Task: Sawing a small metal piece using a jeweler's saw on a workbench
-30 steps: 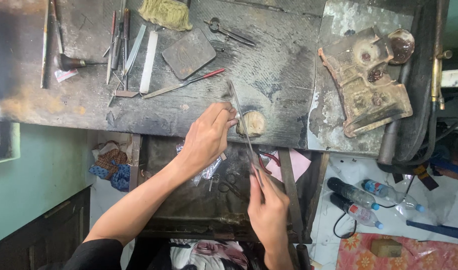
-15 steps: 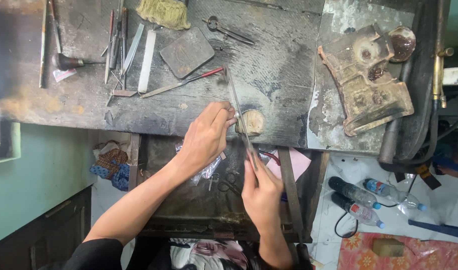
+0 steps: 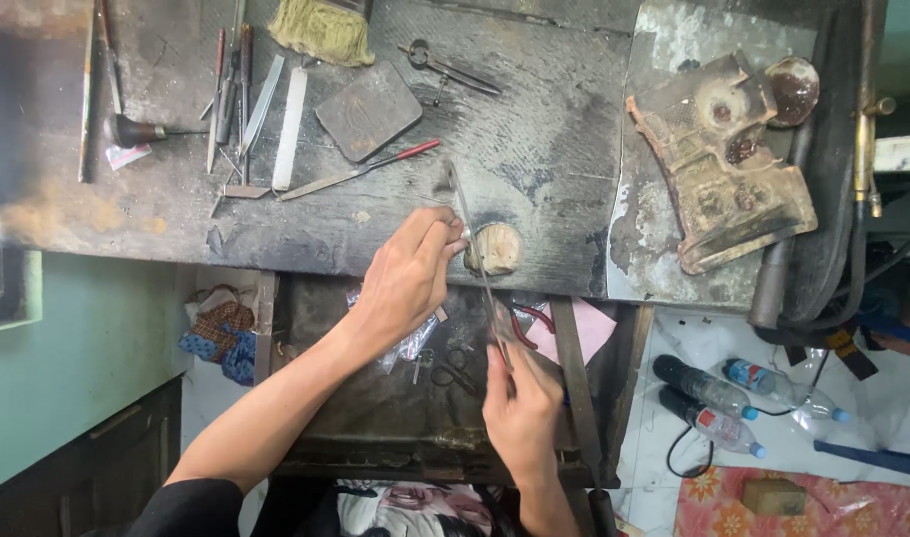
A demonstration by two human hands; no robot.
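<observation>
A: Hands?
B: Right hand [image 3: 519, 408] grips a long file [image 3: 475, 264] by the handle end; left hand [image 3: 407, 278] pinches sth tiny against a wooden peg [image 3: 495, 249], bench [image 3: 534, 129] edge.
A: Packages?
B: Clear plastic bags [image 3: 410, 343] in the drawer [image 3: 375, 418]; pink paper [image 3: 584, 333] right of them.

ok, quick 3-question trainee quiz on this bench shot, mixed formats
1. True or false: the right hand grips the lower end of the long thin file.
2. Multiple choice: what lies just right of the left hand's fingertips? A) a wooden bench peg B) a plastic bottle C) a brush
3. Fill in: the red-handled tool lies just below the dark flat ___ on the workbench.

Key
1. True.
2. A, the wooden bench peg.
3. Block, the dark flat block.
</observation>
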